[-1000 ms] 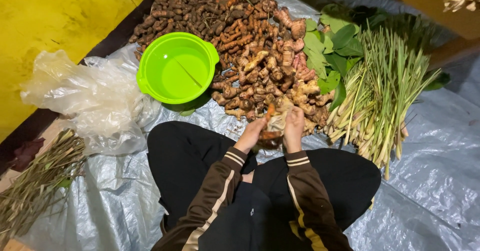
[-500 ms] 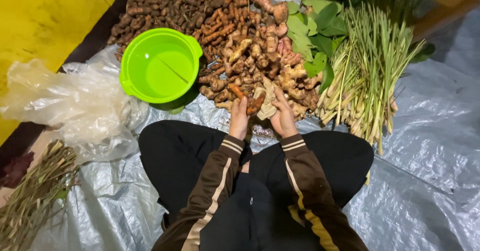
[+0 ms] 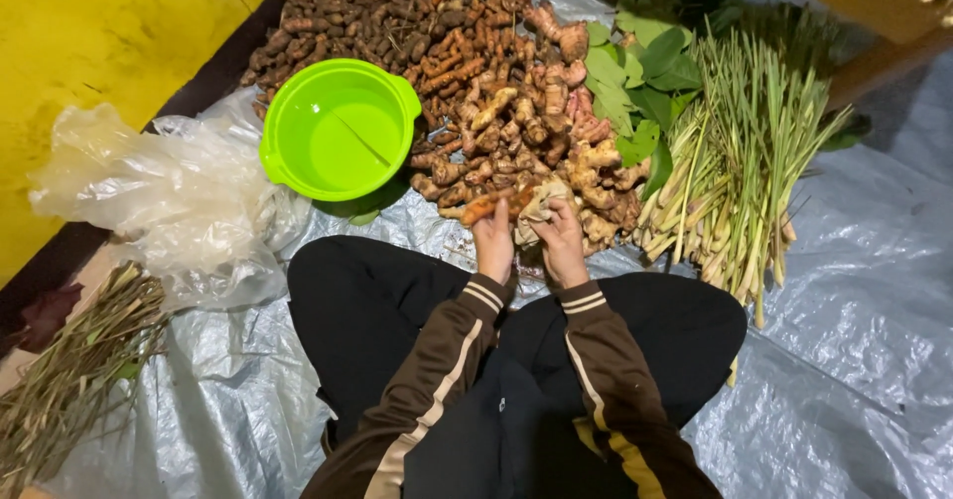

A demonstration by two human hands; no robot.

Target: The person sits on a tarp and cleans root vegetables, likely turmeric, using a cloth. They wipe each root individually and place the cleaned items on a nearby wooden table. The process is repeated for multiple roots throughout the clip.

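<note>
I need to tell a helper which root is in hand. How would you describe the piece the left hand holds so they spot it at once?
Start at the bright green bowl on the grey tarp, then go right to the near edge of the root pile. There the left hand grips an orange root, lying crosswise and brighter than the pale knobbly pieces around it.

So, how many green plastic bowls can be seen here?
1. The green bowl sits on the tarp, left of the root pile. Another may be hidden under the plastic bags.

Brown striped-cuff sleeves, tan stripes, black trousers
</note>
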